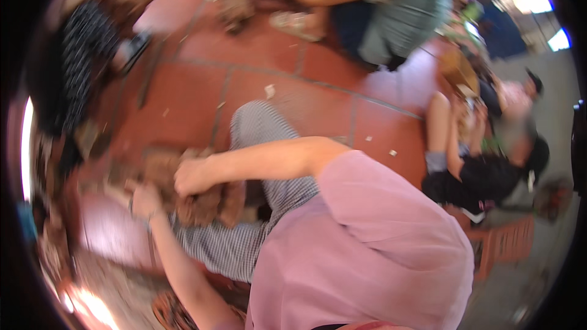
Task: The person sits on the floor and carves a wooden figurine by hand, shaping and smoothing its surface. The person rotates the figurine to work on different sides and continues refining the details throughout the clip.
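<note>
A brown, lumpy, soft-looking bundle [211, 209] lies between my knees, over the checked trousers [214, 247]. Closed like a fist, my right hand [194, 176] rests against its upper side; what the fingers hold, if anything, is hidden. Just left of it, my left hand [145, 200] is at the bundle's left edge, with motion blur smearing its fingers. More brown material [160, 168] shows beyond both hands, too blurred to name its kind.
Red floor tiles [263, 55] with small white scraps surround me. Ahead, a person in a grey-green top [403, 18] crouches by a similar brown bundle [235, 9]. Others sit at the left and right. An orange plastic stool [510, 241] stands at the right, and a thin stick [150, 73] lies at the left.
</note>
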Available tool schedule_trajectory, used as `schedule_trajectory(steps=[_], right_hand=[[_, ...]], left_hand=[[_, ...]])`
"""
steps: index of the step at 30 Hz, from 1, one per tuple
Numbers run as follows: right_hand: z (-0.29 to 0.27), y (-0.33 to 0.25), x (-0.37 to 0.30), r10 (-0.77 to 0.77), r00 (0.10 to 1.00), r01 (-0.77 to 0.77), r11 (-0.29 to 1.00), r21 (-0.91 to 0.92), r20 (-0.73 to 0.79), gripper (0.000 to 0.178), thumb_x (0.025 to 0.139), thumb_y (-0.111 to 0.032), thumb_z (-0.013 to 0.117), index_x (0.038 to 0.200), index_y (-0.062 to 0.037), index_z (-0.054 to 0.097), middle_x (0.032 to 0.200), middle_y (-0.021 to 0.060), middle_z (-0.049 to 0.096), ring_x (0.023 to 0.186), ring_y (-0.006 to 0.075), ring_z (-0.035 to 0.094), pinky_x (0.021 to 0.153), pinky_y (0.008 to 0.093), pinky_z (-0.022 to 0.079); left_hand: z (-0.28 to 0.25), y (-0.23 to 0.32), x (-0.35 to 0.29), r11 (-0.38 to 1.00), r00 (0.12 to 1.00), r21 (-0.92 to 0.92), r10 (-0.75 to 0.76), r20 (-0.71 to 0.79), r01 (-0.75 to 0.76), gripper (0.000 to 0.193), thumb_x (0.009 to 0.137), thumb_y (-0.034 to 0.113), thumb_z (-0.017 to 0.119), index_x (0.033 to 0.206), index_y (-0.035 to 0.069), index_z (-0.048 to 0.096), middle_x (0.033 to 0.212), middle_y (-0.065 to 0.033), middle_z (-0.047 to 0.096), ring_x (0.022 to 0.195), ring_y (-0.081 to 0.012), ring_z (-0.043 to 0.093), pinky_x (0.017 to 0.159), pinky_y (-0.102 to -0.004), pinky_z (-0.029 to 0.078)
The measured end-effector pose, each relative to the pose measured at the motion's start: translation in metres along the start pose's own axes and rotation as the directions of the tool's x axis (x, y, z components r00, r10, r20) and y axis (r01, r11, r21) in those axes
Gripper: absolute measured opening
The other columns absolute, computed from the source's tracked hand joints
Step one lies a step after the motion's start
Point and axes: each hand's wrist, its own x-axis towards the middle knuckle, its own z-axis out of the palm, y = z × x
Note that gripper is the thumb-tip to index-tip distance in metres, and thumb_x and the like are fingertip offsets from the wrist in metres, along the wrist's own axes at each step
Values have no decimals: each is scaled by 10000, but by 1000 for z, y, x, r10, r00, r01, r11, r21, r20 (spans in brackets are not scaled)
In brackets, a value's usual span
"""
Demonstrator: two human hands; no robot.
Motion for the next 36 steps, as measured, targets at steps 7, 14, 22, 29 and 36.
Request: schedule_trajectory(steps=[7,14,22,29,36], right_hand=[[6,7,7,-17,992,11,999,47,122,177,756,-185,672,911,-163,754,904,111,727,907,328,682,733,479,541],[-18,8,3,101,953,-109,994,13,284,208,769,-143,659,953,-102,746,938,142,720,918,336,678,744,478,533],[0,11,6,-83,988,59,982,179,131,213,764,-138,679,966,-105,742,966,149,716,952,333,671,767,475,536],[-2,-4,12,-68,988,49,989,137,137,201,760,-113,670,948,-84,737,947,151,716,948,327,672,773,475,532],[-23,0,-3,91,976,-112,989,97,200,209,775,-143,666,964,-107,747,955,139,721,950,331,669,784,480,528]], left_hand=[[20,-5,11,986,993,130,108,-45,-101,695,936,304,460,1384,-203,298,804,-232,710,711,-356,707,635,-451,563],[11,-8,2,974,987,173,157,-45,-147,679,943,283,444,1357,-237,306,781,-202,715,695,-341,707,623,-436,566],[5,-5,-1,968,981,189,182,-72,-166,706,924,299,480,1328,-259,328,753,-195,711,652,-331,705,585,-417,567],[7,-4,0,972,987,188,150,-50,-138,728,919,299,477,1341,-265,296,786,-205,714,686,-336,708,615,-415,569],[8,-2,1,971,987,187,159,-34,-150,735,913,288,472,1345,-274,277,796,-216,713,690,-344,706,616,-416,569]])
